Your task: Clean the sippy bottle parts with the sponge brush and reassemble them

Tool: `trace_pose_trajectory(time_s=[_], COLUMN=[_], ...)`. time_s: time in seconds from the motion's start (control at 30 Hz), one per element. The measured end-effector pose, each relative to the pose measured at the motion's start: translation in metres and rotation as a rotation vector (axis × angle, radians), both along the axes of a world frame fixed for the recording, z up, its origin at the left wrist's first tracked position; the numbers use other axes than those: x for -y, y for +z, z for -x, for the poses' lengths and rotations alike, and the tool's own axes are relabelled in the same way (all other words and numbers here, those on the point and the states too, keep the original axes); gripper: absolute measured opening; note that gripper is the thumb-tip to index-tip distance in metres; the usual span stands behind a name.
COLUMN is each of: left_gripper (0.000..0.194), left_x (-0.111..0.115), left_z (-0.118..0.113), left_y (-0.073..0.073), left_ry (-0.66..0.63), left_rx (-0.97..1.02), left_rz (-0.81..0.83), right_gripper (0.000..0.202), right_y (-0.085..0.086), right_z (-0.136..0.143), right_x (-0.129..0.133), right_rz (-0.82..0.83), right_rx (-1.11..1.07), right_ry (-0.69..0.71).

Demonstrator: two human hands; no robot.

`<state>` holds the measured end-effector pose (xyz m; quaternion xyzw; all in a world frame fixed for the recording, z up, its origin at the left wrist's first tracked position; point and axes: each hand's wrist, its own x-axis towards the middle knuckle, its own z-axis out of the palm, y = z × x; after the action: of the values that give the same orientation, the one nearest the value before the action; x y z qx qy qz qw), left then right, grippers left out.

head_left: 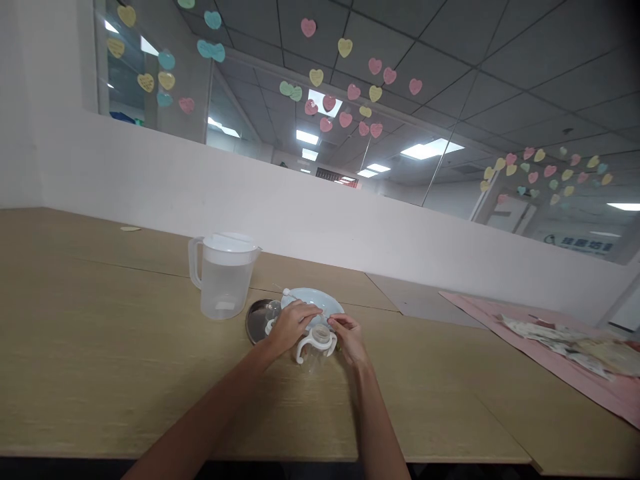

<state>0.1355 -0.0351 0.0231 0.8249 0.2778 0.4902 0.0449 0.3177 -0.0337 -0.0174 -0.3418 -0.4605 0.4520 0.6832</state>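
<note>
My left hand point(293, 325) and my right hand point(350, 338) meet over the near edge of a pale blue dish point(313, 293). Between their pinched fingertips is a small, clear piece, too small to identify. Just below it, a clear baby bottle point(315, 357) stands uncapped on the table, with a white two-handled ring around its neck. A round metal tray point(256, 323) lies partly behind my left hand, which hides some of it. On the tray is a clear dome-shaped cover point(273, 310) with a white part. A thin white-headed stick point(286, 292) rests at the dish's left rim.
Left of the tray stands a translucent lidded pitcher point(225, 283) with liquid in it. A pink cloth point(480, 310) with papers and packets point(565, 340) covers the table's right end. Behind the wooden table point(125, 373) runs a white wall point(280, 207) below windows with heart-shaped notes.
</note>
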Motion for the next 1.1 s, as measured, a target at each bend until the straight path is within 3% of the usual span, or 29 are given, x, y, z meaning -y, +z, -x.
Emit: trace_pose_trajectory(time_s=[0.57, 0.77, 1.1], left_gripper=[0.028, 0.027, 0.029], left_x=[-0.007, -0.01, -0.009], left_z=[0.019, 0.02, 0.024], left_y=[0.008, 0.006, 0.007], left_ry=[0.143, 0.207, 0.231], left_rx=[-0.234, -0.233, -0.261], left_rz=[-0.14, -0.229, -0.215], right_gripper=[0.038, 0.049, 0.053], right_y=[0.001, 0.003, 0.003], right_z=[0.0, -0.003, -0.009], right_x=[-0.01, -0.011, -0.012], right_rz=[-0.125, -0.165, -0.164], right_rx=[-0.24, -0.257, -0.345], right_ry=[-0.017, -0.048, -0.07])
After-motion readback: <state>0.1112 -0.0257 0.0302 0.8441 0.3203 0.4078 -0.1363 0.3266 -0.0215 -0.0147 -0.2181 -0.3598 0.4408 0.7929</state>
